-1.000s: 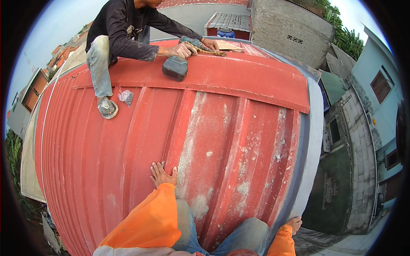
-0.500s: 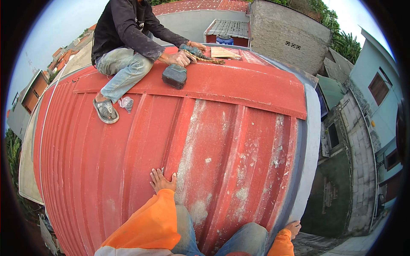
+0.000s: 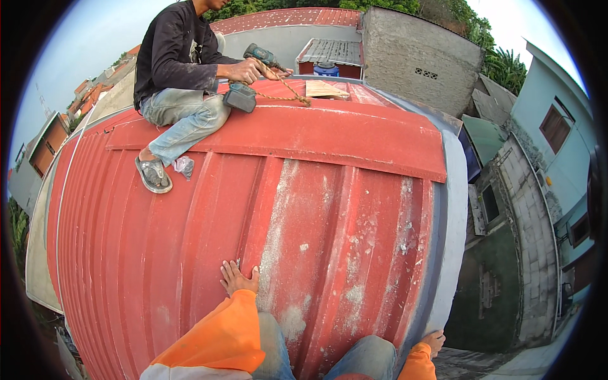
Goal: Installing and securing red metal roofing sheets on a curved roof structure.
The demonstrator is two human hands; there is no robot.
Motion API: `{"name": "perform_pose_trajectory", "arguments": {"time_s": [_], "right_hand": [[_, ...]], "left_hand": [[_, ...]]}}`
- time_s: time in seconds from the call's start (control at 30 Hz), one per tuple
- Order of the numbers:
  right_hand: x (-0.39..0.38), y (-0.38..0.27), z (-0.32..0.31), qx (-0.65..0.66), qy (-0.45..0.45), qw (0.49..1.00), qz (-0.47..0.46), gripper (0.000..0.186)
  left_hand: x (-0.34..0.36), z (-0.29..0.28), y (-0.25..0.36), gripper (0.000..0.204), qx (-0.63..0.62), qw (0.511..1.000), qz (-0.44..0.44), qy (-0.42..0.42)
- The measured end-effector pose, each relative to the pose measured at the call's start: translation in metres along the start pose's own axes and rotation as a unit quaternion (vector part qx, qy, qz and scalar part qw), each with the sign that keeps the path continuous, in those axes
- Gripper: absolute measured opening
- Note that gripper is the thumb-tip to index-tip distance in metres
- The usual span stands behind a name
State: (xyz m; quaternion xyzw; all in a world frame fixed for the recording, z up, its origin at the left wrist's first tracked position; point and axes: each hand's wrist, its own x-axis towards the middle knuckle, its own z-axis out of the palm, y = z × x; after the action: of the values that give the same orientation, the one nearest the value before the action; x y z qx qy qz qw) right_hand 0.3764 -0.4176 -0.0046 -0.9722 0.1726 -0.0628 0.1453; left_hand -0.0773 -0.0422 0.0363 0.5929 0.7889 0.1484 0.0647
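Observation:
My left hand (image 3: 240,279) lies flat on the red corrugated metal roof (image 3: 209,240), fingers spread, beside a raised rib. At the lower right my right hand (image 3: 434,342) is curled over the grey roof edge (image 3: 451,253); part of its fingers is hidden. Across from me another person in a dark long-sleeved shirt (image 3: 174,60) sits on the red ridge cap (image 3: 285,139). That person's hands hold a teal and black cordless drill (image 3: 266,57) with its battery downward. A twisted yellow-brown rope (image 3: 285,97) runs from the drill onto the ridge.
A small plastic bag (image 3: 183,166) lies by the person's sandal (image 3: 154,174). Behind the ridge are a flat tan piece (image 3: 326,89) and a blue drum (image 3: 326,68). The roof drops off at the right toward a lower yard (image 3: 487,297) and a block wall (image 3: 529,209).
The other person has raised the drill and moved it slightly left, tilting it, and the rope now hangs more stretched out. My hands stay in the same places; the view has tipped slightly upward.

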Motion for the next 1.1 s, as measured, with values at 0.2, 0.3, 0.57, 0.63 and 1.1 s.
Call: {"name": "perform_pose_trajectory", "arguments": {"time_s": [0.2,0.3,0.57,0.63,1.1], "right_hand": [[0.002,-0.001,-0.005,-0.01,-0.034,0.999,0.005,0.056],[0.0,-0.004,-0.006,-0.012,-0.035,0.999,0.007,0.056],[0.003,-0.001,-0.001,-0.002,-0.019,1.0,0.007,0.055],[0.003,0.0,-0.001,-0.005,-0.037,0.999,0.011,0.057],[0.009,0.006,0.009,0.007,-0.008,1.0,0.009,0.055]], "left_hand": [[0.0,-0.002,0.004,0.088,-0.008,1.0,-0.004,-0.007],[0.001,-0.003,0.004,0.088,-0.001,1.0,-0.006,-0.009],[0.001,-0.002,0.003,0.088,-0.002,1.0,-0.004,-0.009],[0.001,-0.003,0.001,0.088,0.001,1.0,-0.003,-0.005],[0.002,0.001,0.003,0.088,0.006,1.0,-0.005,-0.002]]}}
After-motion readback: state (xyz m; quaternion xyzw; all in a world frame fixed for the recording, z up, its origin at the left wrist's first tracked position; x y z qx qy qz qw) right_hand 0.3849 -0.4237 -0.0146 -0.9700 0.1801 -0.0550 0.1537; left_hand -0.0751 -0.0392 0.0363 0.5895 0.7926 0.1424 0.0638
